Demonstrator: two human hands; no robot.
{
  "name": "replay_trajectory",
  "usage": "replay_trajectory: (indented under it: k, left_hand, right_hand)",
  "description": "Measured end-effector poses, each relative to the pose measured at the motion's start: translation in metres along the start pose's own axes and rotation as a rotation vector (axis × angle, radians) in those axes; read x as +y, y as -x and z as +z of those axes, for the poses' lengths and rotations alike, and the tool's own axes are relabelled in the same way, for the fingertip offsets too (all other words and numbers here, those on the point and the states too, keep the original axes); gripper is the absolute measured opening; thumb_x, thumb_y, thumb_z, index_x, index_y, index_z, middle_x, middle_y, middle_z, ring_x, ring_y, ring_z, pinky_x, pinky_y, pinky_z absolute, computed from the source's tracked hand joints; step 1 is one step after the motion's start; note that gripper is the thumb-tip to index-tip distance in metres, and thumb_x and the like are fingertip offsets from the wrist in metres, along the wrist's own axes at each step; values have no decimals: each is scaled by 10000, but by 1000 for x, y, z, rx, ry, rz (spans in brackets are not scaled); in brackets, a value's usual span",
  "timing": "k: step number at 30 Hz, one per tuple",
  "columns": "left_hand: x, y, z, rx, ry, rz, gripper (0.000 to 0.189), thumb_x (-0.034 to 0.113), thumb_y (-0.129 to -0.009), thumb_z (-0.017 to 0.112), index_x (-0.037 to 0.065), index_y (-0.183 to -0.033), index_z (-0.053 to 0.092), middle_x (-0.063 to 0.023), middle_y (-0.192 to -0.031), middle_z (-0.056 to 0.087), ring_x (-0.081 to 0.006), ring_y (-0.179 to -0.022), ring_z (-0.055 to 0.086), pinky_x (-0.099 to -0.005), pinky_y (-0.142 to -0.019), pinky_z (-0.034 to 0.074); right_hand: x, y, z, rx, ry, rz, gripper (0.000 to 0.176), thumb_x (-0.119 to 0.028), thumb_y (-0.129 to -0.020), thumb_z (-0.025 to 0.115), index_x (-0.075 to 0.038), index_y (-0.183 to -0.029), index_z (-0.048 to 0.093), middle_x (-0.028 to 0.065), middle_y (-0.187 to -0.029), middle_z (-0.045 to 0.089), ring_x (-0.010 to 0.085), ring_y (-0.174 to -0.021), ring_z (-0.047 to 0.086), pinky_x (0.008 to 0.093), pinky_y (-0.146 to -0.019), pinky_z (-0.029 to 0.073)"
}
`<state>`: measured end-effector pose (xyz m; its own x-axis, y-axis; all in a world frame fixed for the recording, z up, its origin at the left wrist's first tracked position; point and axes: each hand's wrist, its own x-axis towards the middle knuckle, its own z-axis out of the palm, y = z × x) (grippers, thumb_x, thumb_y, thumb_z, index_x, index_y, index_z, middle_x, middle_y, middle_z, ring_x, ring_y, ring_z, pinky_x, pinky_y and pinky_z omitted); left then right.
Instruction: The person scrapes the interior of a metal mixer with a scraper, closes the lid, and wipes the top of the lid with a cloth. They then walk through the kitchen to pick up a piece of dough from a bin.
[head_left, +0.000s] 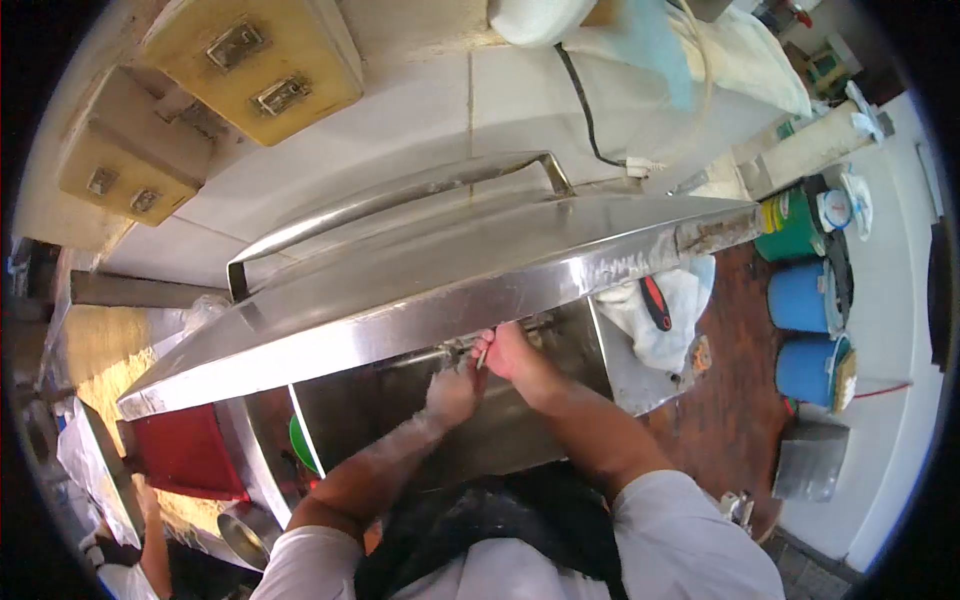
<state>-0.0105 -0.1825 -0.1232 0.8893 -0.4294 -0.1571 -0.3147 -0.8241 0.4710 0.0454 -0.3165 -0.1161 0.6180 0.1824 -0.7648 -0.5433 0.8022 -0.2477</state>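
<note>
Both of my hands are close together just below the front edge of a raised metal lid (430, 280), over an open metal compartment (350, 410). My left hand (455, 388) looks dusted with pale powder, and its fingers reach up towards a thin metal part under the lid. Beside it, my right hand (508, 350) has its fingers pinched round a small thin piece, too small to name. Where the fingertips of my left hand end is partly hidden.
A white cloth (665, 325) with a red and black tool (655, 302) lies at the right. Beyond are blue buckets (800, 297). At the left are a red tray (185, 450), a metal pot (248, 535) and another person's arm (153, 545).
</note>
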Motion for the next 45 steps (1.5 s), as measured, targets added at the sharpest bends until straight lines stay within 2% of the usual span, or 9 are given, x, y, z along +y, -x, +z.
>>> replay_trajectory:
  k: [5, 12, 16, 18, 25, 28, 32, 43, 45]
  left_hand:
    - [-11, 20, 13, -20, 241, 56, 350, 260, -852, 539, 5, -1089, 507, -218, -819, 619, -345, -665, 624, -464, -578, 496]
    - [-18, -4, 8, -173, 1361, -862, 186, 160, -804, 594, 45, -949, 576, -155, -899, 615, -256, -784, 587, -405, -730, 482]
    - [-50, -9, 70, -468, 604, -701, 239, 242, -723, 694, 119, -917, 626, -96, -836, 601, -231, -886, 620, -384, -716, 511]
    - [-74, -13, 87, -700, -491, 342, 244, 241, -723, 690, 139, -942, 660, -78, -856, 605, -228, -920, 617, -366, -750, 522]
    - [-111, -26, 155, -734, -611, 221, 283, 251, -707, 686, 111, -953, 684, -114, -1025, 640, -248, -969, 623, -367, -759, 529]
    - [-61, -39, 85, -459, 372, -1079, 227, 187, -758, 623, 96, -959, 679, -150, -1009, 650, -279, -941, 639, -380, -745, 528]
    - [-90, -28, 115, -715, -425, -115, 222, 129, -837, 497, 90, -961, 678, -158, -961, 658, -302, -892, 647, -395, -757, 520]
    - [-43, -25, 69, -443, -24, -534, 151, 185, -810, 585, 108, -846, 710, -67, -873, 694, -221, -813, 674, -341, -668, 530]
    - [-48, -31, 70, -597, -384, -85, 168, 152, -807, 558, 108, -853, 713, -88, -872, 690, -247, -816, 674, -348, -689, 533]
  right_hand:
    - [4, 6, -16, -55, 14, 47, 281, -256, -797, 603, -159, -634, 396, -7, -533, 365, 171, -511, 401, 370, -581, 400]
    - [-21, 34, 1, 75, 323, -23, 253, -369, -865, 530, -130, -785, 500, 28, -647, 506, 229, -639, 575, 366, -590, 474]
    - [-80, -23, 22, 159, -39, -196, 279, -390, -891, 478, -142, -762, 488, -2, -589, 454, 153, -517, 499, 303, -462, 411]
    - [-87, -38, 20, 162, -79, -187, 280, -392, -891, 478, -145, -760, 485, -5, -584, 449, 149, -510, 490, 301, -457, 404]
    - [-70, -18, -11, 148, -143, -163, 285, -400, -893, 477, -152, -752, 475, -13, -568, 430, 134, -483, 461, 292, -441, 382]
    - [-66, -16, -21, 140, -156, -155, 287, -404, -893, 477, -156, -749, 471, -16, -561, 422, 127, -472, 448, 288, -433, 372]
    - [-64, -23, -24, 134, -183, -149, 291, -408, -894, 476, -160, -744, 465, -21, -551, 411, 119, -457, 432, 283, -424, 359]
    - [-66, -45, -18, 131, -69, -18, 328, -430, -914, 450, -189, -697, 396, -62, -490, 320, 92, -379, 309, 267, -399, 278]
    - [-64, -40, -14, 132, 15, -80, 347, -417, -940, 381, -181, -687, 377, -71, -481, 324, 100, -372, 305, 270, -395, 272]
